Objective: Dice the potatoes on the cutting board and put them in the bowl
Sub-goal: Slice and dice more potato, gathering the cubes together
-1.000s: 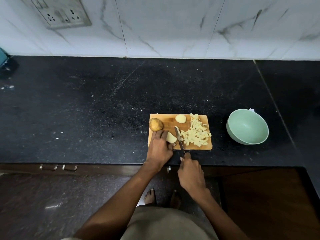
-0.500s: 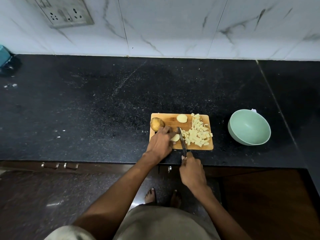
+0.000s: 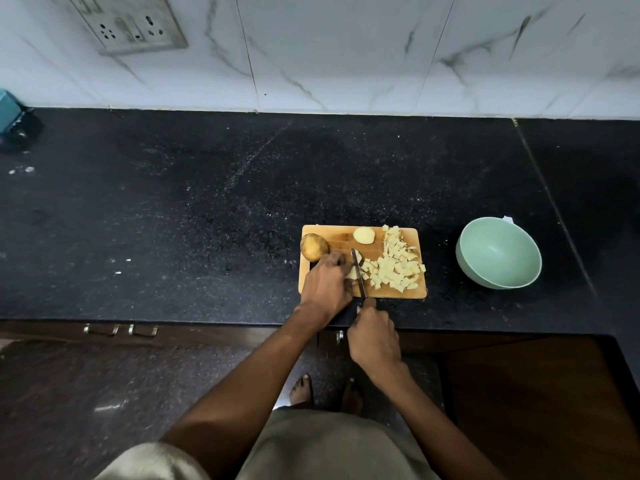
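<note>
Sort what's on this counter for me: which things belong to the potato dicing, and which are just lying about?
In the job:
cutting board
knife gripped by right hand
potato piece held by left hand
diced pile
whole potato
peeled half
green bowl

Lying about:
teal object, left edge
wall socket

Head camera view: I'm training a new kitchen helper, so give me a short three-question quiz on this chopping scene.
1. True or false: the green bowl already holds diced potato.
2. Which of the hands holds the knife? A) left hand B) right hand C) neither
3. Fill in: the whole unpeeled potato sits at the ____ end of the cutting board.

Key:
1. False; the diced pieces lie on the board and the bowl looks empty.
2. B; the right hand grips the handle, while the left hand steadies the piece being cut.
3. left
</note>
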